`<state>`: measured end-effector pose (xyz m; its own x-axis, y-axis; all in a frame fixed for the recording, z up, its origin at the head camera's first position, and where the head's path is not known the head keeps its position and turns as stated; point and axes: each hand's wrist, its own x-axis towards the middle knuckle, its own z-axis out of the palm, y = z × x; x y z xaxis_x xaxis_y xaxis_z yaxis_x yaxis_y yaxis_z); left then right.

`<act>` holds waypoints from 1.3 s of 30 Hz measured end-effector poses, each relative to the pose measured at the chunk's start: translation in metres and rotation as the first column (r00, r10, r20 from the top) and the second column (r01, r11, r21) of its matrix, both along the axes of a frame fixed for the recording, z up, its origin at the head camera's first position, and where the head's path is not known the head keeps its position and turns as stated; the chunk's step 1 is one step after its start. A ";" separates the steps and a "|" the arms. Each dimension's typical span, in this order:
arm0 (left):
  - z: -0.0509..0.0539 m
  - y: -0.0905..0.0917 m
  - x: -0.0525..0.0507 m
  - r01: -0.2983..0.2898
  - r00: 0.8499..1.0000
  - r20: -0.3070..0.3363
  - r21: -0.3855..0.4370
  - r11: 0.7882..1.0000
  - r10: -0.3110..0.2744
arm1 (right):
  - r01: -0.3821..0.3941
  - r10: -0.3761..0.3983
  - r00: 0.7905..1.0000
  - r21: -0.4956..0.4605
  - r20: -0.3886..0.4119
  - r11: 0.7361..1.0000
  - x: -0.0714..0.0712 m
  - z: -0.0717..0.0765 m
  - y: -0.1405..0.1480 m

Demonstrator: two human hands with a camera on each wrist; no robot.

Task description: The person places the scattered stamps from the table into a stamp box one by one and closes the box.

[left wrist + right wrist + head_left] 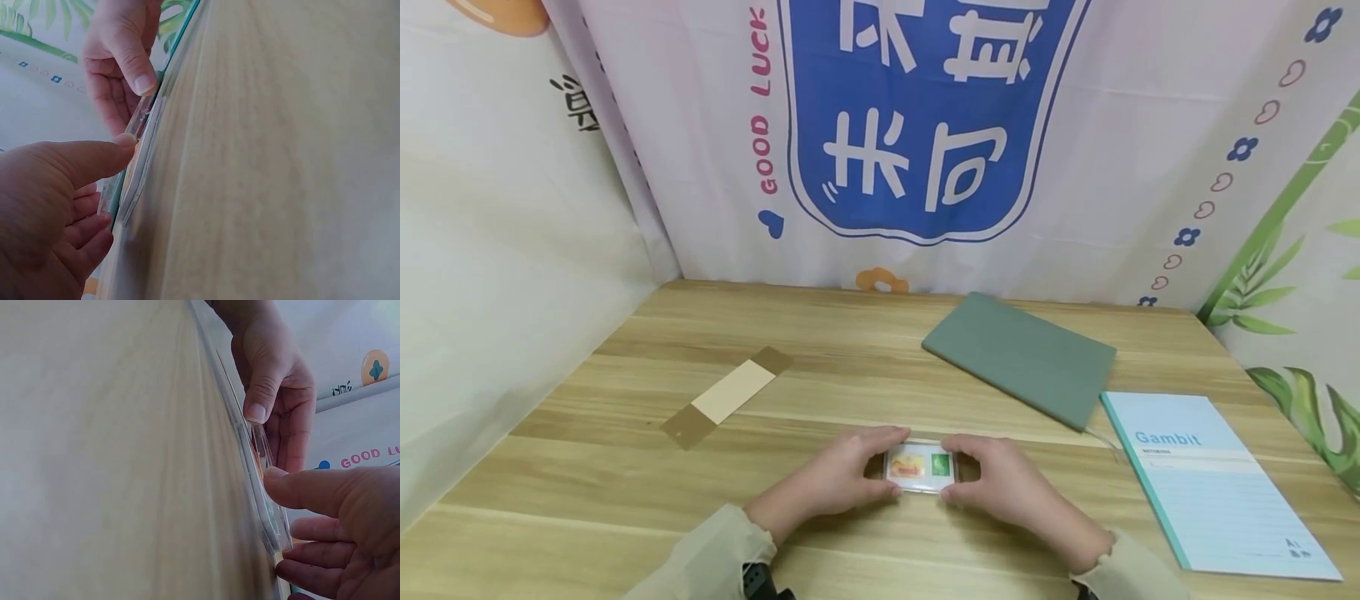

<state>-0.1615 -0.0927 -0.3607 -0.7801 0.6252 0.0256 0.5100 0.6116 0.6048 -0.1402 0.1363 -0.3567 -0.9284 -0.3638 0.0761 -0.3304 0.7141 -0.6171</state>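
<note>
Near the front middle of the table lies a small clear rectangular case with a white insert (pixel 936 483), which bears an orange-yellow picture (pixel 907 466) and a green one (pixel 940 464). My left hand (pixel 844 471) pinches the left end of its clear cover (pixel 107 201) between thumb and fingers. At the opposite end, my right hand (pixel 1006 477) pinches the same cover. Both wrist views show the cover slightly apart from the lower part (pixel 142 164), with a narrow gap between them. Whether the two touch anywhere is hard to tell.
A dark green notebook (pixel 1022 358) lies at the back right. Right of my hands is a light blue "Gambit" notebook (pixel 1210 483). A brown and cream strip (pixel 733 392) lies at the left. Printed cloth (pixel 715 225) hangs behind the wooden table (pixel 587 492).
</note>
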 end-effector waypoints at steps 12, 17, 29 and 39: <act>-0.005 -0.001 0.000 0.009 1.000 -0.030 -0.030 0.999 -0.009 | -0.041 0.041 0.999 -0.003 -0.004 0.999 -0.001 -0.003 0.000; -0.005 -0.001 0.001 0.003 1.000 -0.014 -0.029 1.000 -0.003 | -0.056 0.056 0.998 -0.007 -0.005 0.998 -0.002 -0.003 -0.001; -0.006 -0.002 0.002 -0.048 0.997 0.064 -0.054 0.997 0.051 | -0.101 0.102 0.995 0.012 -0.008 0.995 -0.002 -0.004 -0.003; -0.004 0.000 0.002 -0.025 0.998 0.064 -0.034 0.999 0.027 | -0.101 0.106 0.991 0.064 -0.079 0.993 0.001 -0.005 -0.005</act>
<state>-0.1598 -0.0924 -0.3651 -0.7952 0.6046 -0.0455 0.4548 0.6445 0.6147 -0.1389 0.1313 -0.3618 -0.8769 -0.4639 0.1258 -0.4525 0.7084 -0.5417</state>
